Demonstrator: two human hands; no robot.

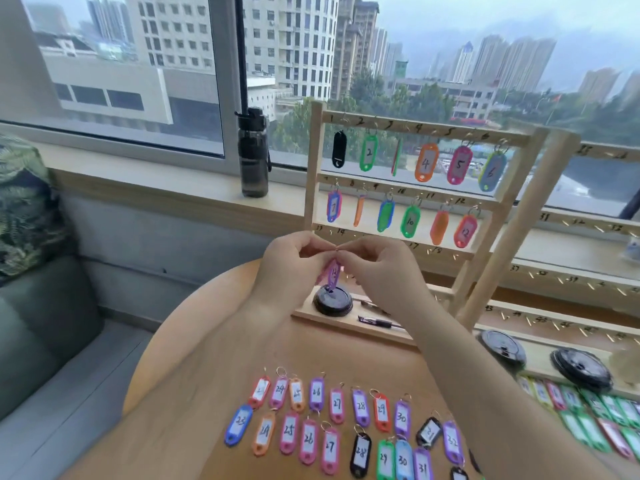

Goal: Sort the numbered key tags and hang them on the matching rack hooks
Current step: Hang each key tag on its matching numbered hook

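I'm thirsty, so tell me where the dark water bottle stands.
In the head view the dark water bottle stands upright on the windowsill, left of centre, just left of the wooden key rack.

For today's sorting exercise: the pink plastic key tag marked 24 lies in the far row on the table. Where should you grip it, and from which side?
Probably its metal ring, pinched from above at the far end. The pink plastic key tag marked 24 lies flat, neighbouring tags close along both long sides, while the ring sticks out free.
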